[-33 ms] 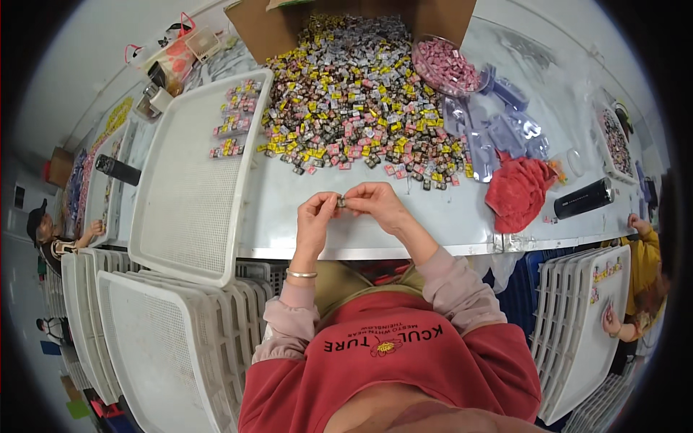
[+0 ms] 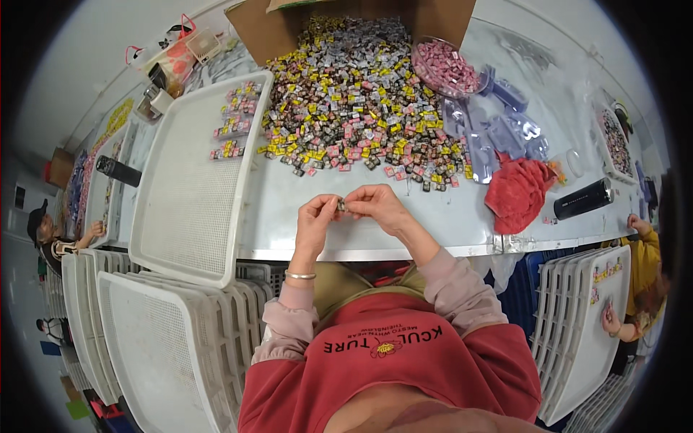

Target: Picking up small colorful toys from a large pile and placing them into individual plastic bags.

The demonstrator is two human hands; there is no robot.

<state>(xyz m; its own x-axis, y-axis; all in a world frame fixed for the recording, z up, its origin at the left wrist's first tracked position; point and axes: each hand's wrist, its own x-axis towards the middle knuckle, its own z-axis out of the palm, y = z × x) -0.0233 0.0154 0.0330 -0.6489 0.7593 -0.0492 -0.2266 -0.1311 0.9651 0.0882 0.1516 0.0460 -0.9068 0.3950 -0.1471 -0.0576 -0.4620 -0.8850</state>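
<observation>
On the worktop point(image 2: 447, 216), near its front edge, both hands, left hand point(image 2: 315, 216) and right hand point(image 2: 375, 206), pinch one small wrapped candy point(image 2: 341, 206), unchanged in position, the candy pile point(image 2: 354, 101) beyond.

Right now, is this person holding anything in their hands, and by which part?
Yes: one small wrapped piece, pinched between the fingertips of the left hand and the right hand, each gripping one end. It is too small to identify further.
</observation>
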